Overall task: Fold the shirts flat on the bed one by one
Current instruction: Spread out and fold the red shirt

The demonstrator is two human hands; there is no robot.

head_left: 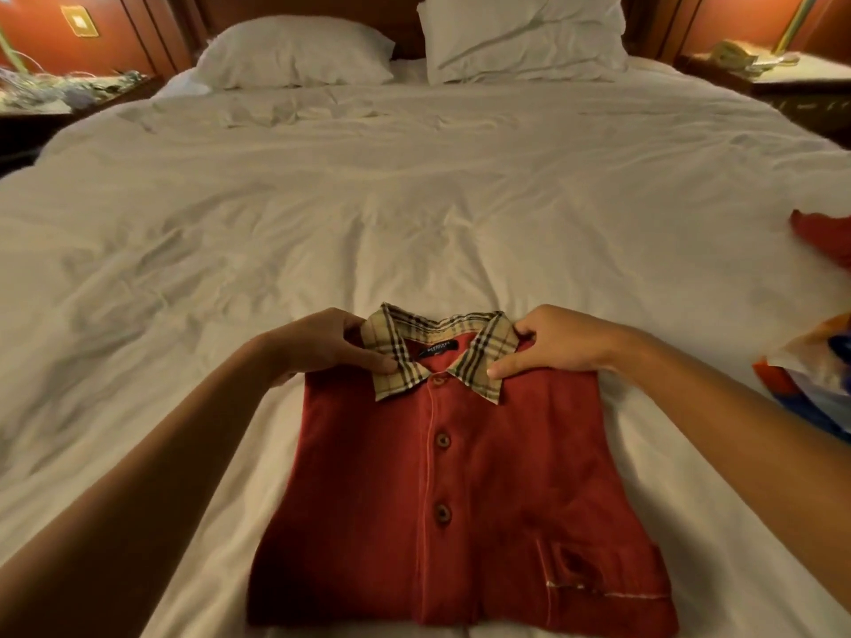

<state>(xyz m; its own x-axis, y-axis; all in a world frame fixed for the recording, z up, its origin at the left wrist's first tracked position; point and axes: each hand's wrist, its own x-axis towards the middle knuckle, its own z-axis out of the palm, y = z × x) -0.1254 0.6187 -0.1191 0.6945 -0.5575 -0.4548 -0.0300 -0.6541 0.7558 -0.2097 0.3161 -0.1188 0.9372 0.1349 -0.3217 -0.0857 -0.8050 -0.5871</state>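
Red cotton front and centre: the red shirt (460, 499) lies folded into a neat rectangle on the near end of the bed (368, 200), front up, collar pointing away toward the pillows (294, 52). Both hands are on it right now. The left hand (322, 343) is curled in at the left shoulder, thumb lying on the left wing of the collar (396, 333), fingers tucked round the edge of the cloth. The right hand (552, 345) mirrors it, thumb pressed flat on the collar's right wing, fingers bent over the right shoulder. Neither hand is spread; both are closed in a pinch on the garment.

Look at the shirt itself: the collar is tan check with dark and red lines, and a placket runs down the middle with three brown buttons (443, 439) done up. A chest pocket (598, 577) with pale trim sits at the near right corner. Sleeves are out of sight, sides straight, fabric smooth.

Inside the neck there's a dark label (440, 350) with pale lettering, too blurred to read.

Off at the right edge of the white duvet, a scrap of red cloth (824, 237), and nearer, a crinkled multicoloured bag (810, 375)
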